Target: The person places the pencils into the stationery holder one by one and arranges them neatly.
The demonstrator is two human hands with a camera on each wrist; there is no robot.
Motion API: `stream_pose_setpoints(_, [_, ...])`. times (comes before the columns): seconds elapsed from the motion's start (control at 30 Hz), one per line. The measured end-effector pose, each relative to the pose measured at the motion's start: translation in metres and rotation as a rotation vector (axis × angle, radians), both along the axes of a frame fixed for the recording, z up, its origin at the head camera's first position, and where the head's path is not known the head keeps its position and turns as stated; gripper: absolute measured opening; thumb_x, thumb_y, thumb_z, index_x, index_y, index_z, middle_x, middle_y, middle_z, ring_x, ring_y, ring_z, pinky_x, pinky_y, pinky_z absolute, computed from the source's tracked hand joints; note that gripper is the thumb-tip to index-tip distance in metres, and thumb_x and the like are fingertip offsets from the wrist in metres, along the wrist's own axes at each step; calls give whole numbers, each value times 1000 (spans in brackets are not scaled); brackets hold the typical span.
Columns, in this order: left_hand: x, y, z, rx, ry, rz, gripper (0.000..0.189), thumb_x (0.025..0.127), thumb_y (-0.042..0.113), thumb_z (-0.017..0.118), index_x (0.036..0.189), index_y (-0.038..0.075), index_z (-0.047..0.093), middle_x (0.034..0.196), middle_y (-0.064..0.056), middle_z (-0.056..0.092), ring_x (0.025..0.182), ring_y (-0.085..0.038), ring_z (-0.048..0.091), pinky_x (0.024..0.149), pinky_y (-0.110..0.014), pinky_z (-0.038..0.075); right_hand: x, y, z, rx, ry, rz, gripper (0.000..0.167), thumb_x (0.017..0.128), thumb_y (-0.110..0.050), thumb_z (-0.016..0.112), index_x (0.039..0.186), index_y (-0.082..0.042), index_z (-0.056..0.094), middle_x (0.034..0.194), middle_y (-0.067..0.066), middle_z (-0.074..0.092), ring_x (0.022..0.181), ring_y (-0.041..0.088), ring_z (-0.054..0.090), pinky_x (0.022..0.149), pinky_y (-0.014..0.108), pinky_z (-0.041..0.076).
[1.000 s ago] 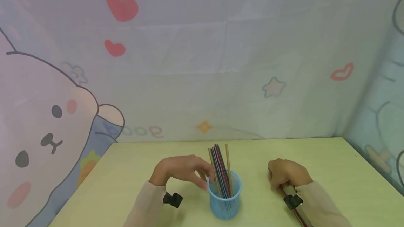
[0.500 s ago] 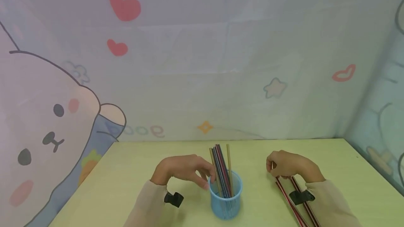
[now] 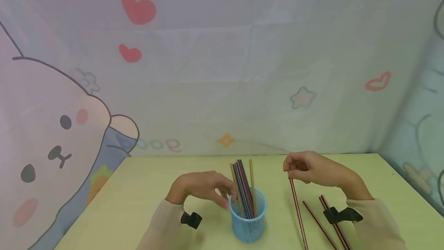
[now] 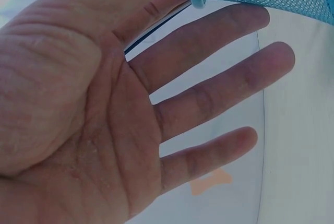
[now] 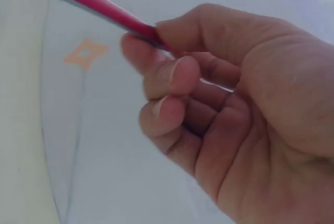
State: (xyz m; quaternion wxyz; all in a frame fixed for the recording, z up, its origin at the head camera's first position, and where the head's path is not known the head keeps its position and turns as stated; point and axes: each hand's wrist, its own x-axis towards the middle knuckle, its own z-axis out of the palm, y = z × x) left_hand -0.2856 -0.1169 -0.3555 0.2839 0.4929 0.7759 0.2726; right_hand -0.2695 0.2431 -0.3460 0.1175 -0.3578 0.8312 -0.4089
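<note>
A light-blue mesh cup (image 3: 248, 231) stands upright on the table with several long thin sticks (image 3: 244, 192) in it, gold, dark and red, leaning left. My left hand (image 3: 206, 186) pinches the cup's left rim between thumb and index finger. In the left wrist view its other three fingers (image 4: 219, 93) are stretched out beside the mesh. My right hand (image 3: 313, 169), to the right of the cup, pinches the top end of a long shiny red stick (image 3: 297, 211) between thumb and fingertips. The stick slants down toward me, its lower end beyond the frame.
On the pale yellow table (image 3: 166, 165) one dark red stick (image 3: 319, 223) lies under the right forearm. More red sticks (image 3: 341, 234) lie beside it, partly hidden by the black wrist strap (image 3: 341, 215). A printed cloth (image 3: 222, 88) hangs behind the table's far edge.
My right hand has risen from the table and moved slightly left and away from me, lifting one red stick from the others. My left hand and the cup hold their place.
</note>
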Motion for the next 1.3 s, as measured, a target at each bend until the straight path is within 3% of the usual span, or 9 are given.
stream_pose_setpoints(0.17, [-1,0,0,4,-1,11,19,92,17,73,105,5,67,110,-11,68,100,-6,67,92,-26,53,8,-7,12,-129,103,-45,6,102,-15,59,107,-10,60,79,5,56,60,13,47,51,29,45])
stream_pose_setpoints(0.37, [0,1,0,2,-5,2,18,93,17,72,105,5,67,110,-11,68,100,-6,67,92,-26,53,15,-11,21,-354,204,-92,9,100,-2,57,108,-6,60,74,5,54,57,18,46,44,32,40])
stream_pose_setpoints(0.53, [-1,3,1,11,2,-15,18,93,16,72,105,3,67,110,-14,68,99,-7,67,91,-25,53,18,-11,24,-568,314,-170,15,97,9,56,108,-1,60,84,3,61,55,18,43,44,32,35])
stream_pose_setpoints(0.6, [0,3,2,7,-14,-11,19,93,15,72,106,2,67,111,-15,68,100,-7,67,91,-26,53,18,-11,23,-604,327,-186,15,97,10,56,109,2,59,89,2,63,55,18,43,44,32,35])
stream_pose_setpoints(0.7, [0,3,2,1,-20,-7,18,94,15,71,106,3,67,111,-15,68,100,-7,67,92,-27,53,17,-15,19,-554,328,-208,15,98,7,57,110,-2,61,85,0,61,54,17,43,44,31,36])
stream_pose_setpoints(0.8, [0,3,3,1,-17,-4,18,93,16,72,106,3,67,111,-15,68,100,-7,67,92,-27,53,16,-22,16,-435,340,-236,14,99,-1,60,110,-10,63,85,-1,62,54,15,44,45,30,39])
stream_pose_setpoints(0.93, [1,2,3,-1,-19,-1,19,93,16,72,106,3,67,112,-15,68,101,-7,67,92,-26,53,15,-36,9,-289,370,-228,15,100,-10,62,111,-19,66,96,-3,67,54,11,47,47,28,43])
stream_pose_setpoints(1.17, [0,2,3,11,-18,-13,15,93,16,72,105,8,68,112,-16,68,101,-7,67,92,-25,53,13,-57,-6,-162,298,-59,23,100,-16,63,123,-18,67,110,-5,69,56,9,54,49,25,49])
stream_pose_setpoints(1.3, [0,3,3,11,-23,-12,13,93,15,72,104,8,67,110,-11,69,101,-8,67,91,-24,53,14,-63,-12,-115,273,8,24,102,-19,61,124,-19,67,90,-5,67,58,10,56,49,25,48])
